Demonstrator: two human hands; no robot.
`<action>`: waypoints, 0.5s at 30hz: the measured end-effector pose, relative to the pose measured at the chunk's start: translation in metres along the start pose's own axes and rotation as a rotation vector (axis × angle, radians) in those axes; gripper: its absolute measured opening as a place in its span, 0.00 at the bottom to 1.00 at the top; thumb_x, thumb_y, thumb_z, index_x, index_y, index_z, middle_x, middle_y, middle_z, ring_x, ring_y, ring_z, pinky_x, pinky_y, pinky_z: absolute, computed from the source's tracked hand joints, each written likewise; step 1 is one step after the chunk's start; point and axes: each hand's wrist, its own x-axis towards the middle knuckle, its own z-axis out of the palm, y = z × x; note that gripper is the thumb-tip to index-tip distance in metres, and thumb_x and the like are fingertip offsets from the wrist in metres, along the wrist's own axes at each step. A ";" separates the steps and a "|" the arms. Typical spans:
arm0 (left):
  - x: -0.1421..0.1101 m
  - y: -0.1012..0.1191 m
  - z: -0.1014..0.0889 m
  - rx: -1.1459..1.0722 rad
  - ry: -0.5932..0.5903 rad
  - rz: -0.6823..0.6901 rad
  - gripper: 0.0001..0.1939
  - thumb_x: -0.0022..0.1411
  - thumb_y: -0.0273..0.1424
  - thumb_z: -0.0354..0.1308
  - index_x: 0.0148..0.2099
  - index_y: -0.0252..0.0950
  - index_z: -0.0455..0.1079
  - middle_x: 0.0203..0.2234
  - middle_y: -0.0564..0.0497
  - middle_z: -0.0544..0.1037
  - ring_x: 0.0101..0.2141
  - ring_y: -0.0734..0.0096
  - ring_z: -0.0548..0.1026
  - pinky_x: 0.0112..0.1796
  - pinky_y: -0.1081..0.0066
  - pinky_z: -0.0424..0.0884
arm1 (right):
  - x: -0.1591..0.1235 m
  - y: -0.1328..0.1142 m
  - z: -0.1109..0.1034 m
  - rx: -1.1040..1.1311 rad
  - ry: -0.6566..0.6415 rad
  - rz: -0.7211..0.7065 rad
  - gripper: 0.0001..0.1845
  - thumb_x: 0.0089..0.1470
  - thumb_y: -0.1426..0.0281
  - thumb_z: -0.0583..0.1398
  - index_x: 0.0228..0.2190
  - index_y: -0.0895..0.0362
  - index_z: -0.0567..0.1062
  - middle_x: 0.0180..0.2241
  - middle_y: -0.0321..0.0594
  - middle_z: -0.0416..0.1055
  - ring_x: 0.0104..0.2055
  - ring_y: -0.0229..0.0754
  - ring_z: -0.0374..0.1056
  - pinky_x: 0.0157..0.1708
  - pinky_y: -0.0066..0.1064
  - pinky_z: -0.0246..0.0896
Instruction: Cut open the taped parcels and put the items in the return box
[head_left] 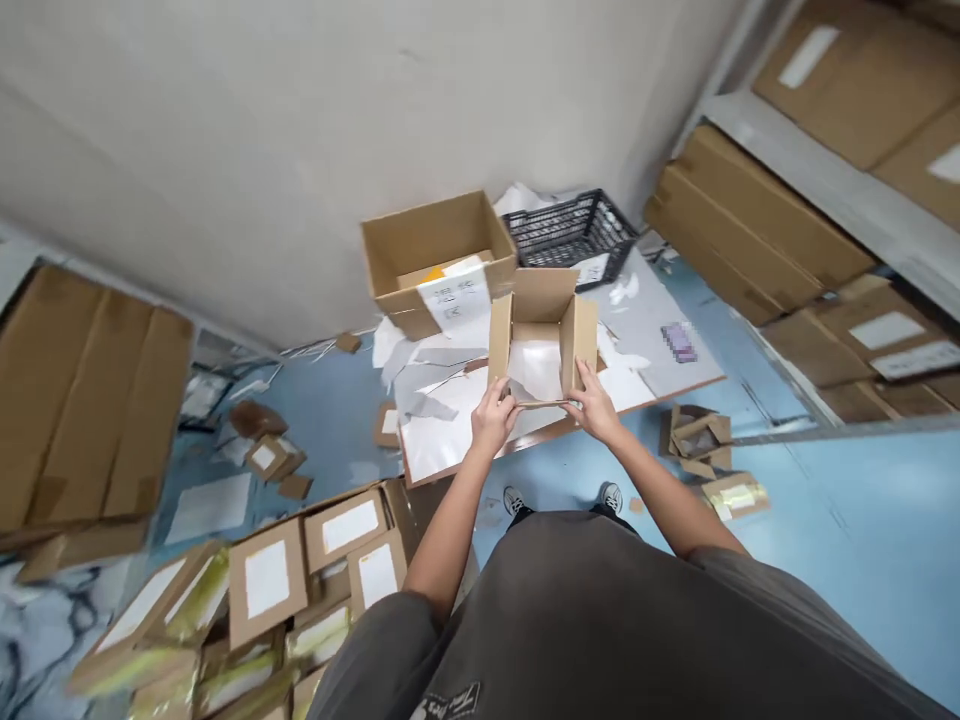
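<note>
One small box (546, 295) stands with its top open, at the near side of the surface (645, 345), right in front of the person; the left hand (493, 415) is closed on its near left corner, and the right hand (591, 402) is closed on its near right corner, so both hands are clamped on the same box; its back flap sticks up, and its side flaps stand up too; something white shows down inside it, but I cannot tell if that is paper in the box or the white top under it; just behind and to the left is a big open box (442, 235), with a white sheet (459, 297) with dark marks hanging over its front; a bit of orange (433, 273) peeks out of it; beside the big box, to the right, is a black crate (562, 250) with holes in its sides; a purple thing (679, 342) lies near the right end, too blurry to name; below is a blue floor (862, 520), where a squashed box (701, 440) lies to the right; at the lower left, lots of packed boxes (238, 600) with white labels and yellow tape sit in a heap; on the right, more brown boxes sit on a shelf (795, 135).
</note>
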 end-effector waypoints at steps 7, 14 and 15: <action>0.114 0.185 0.109 -0.137 -0.244 0.274 0.08 0.75 0.38 0.61 0.44 0.42 0.78 0.70 0.46 0.70 0.66 0.53 0.73 0.55 0.58 0.81 | -0.117 0.115 -0.162 -0.189 0.124 0.406 0.08 0.63 0.66 0.65 0.41 0.55 0.84 0.79 0.45 0.47 0.80 0.67 0.40 0.73 0.69 0.49; 0.152 0.427 0.241 -0.275 -0.411 0.560 0.08 0.75 0.37 0.62 0.43 0.43 0.80 0.70 0.48 0.71 0.68 0.52 0.70 0.60 0.55 0.78 | -0.302 0.220 -0.297 -0.309 0.355 0.695 0.09 0.64 0.65 0.63 0.40 0.56 0.84 0.78 0.46 0.49 0.80 0.66 0.41 0.72 0.68 0.51; 0.152 0.459 0.256 -0.293 -0.425 0.603 0.08 0.75 0.37 0.62 0.42 0.43 0.80 0.70 0.48 0.71 0.69 0.52 0.70 0.60 0.55 0.78 | -0.327 0.230 -0.313 -0.321 0.379 0.736 0.10 0.65 0.65 0.63 0.40 0.56 0.84 0.78 0.46 0.50 0.80 0.66 0.41 0.72 0.67 0.51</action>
